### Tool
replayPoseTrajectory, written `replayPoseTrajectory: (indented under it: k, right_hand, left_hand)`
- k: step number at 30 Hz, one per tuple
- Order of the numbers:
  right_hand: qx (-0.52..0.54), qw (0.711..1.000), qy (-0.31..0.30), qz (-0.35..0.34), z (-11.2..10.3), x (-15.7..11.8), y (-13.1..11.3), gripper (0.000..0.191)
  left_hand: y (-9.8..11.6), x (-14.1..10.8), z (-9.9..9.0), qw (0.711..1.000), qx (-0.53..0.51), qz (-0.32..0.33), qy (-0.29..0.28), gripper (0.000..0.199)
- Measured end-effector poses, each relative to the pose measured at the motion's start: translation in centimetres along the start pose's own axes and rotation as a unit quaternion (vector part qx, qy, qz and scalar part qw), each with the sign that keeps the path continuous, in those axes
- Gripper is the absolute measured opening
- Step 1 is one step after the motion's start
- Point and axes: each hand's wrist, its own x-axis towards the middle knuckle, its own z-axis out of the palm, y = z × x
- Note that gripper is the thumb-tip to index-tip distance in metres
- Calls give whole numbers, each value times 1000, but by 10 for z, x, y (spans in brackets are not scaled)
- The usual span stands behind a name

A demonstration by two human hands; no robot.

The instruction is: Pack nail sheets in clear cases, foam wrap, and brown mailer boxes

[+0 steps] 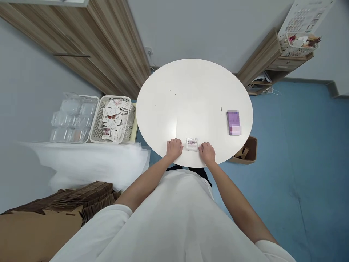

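Packet on table, box far right

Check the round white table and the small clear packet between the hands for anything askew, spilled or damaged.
Nothing stands out. The small clear packet lies flat near the round white table's front edge, between the left hand and right hand. The purple box sits apart, unspilled.

A small clear plastic packet lies flat at the near edge of the round white table, a row of dark, patterned pieces showing through it, set between the two hands.
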Motion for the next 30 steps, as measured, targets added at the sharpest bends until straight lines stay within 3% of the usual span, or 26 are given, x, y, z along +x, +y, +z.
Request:
replayPoseTrajectory:
  k: [3, 6, 8, 13, 16, 21, 25, 30]
  right_hand:
    - [-2, 997, 35, -62, 2, 0, 0, 18]
    - [-5, 984, 8, -179, -1, 2, -1, 27]
    - [-5, 975, -13, -220, -4, 3, -1, 31]
    - [-8, 965, -41, -258, -12, 5, -3, 18]
    - [-7, 961, -66, -269, -11, 12, -4, 28]
    - [2, 961, -87, -261, -11, 20, -7, 24]
    - [30, 961, -114, -251, -20, 12, -11, 28]
    - [84, 952, -171, -240, -33, -10, -17, 38]
  left_hand:
    - [-1, 1, 3, 996, 0, 77, 34, 19]
    - [-1, 4, 6, 986, 2, 167, 24, 26]
    - [-1, 4, 7, 980, 7, 197, 13, 29]
    - [-2, 1, 1, 972, 3, 237, -5, 25]
    - [-1, 5, -2, 965, 1, 260, -36, 28]
    - [3, 13, 0, 971, -10, 236, -44, 24]
    - [3, 9, -6, 969, -33, 239, -42, 31]
    - [-1, -7, -18, 965, -50, 243, -91, 30]
